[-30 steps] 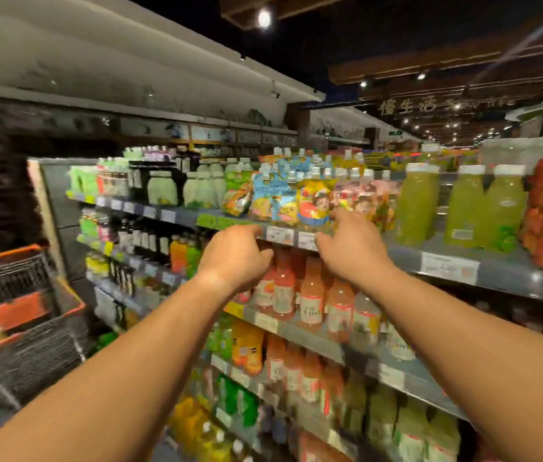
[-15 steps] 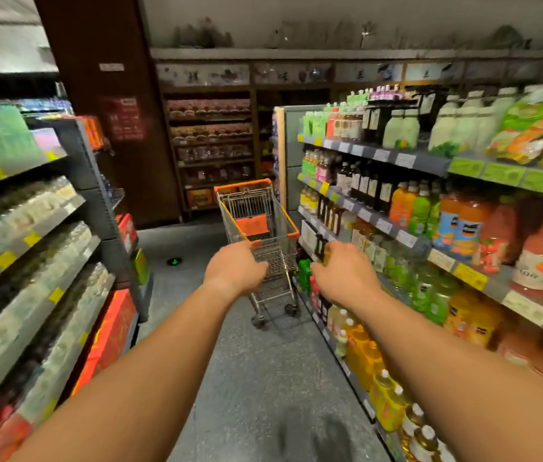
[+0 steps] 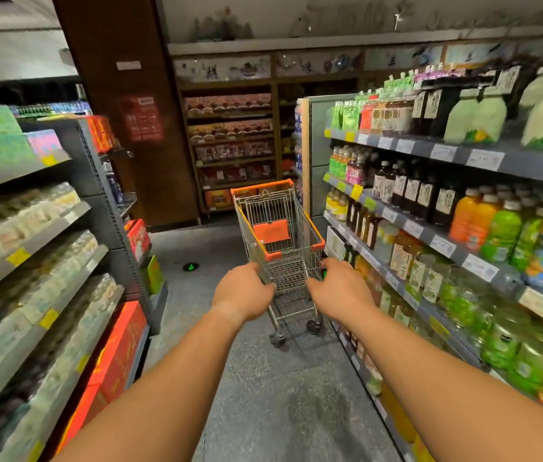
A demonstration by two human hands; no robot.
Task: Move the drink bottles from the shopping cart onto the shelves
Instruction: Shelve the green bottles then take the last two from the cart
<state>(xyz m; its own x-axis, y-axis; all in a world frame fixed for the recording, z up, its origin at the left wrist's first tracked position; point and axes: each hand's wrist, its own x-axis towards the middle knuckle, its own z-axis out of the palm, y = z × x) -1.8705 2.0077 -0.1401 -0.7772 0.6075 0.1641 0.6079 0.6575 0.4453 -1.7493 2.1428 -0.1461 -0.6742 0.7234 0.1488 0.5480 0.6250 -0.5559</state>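
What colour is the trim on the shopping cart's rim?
Orange, on the shopping cart, clearest in the head view.

Dim, warm indoor light; wide-angle bending at the edges, with motion blur smearing the side shelves [image 3: 463,155].

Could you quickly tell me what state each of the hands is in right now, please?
Left hand: empty, fingers loosely curled, so open.
Right hand: empty, fingers loosely curled, so open.

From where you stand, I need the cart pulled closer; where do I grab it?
Grip the shopping cart by its near orange rim corners, one in each hand, coming straight from behind. That end faces you, and the left hand and right hand already reach toward it.
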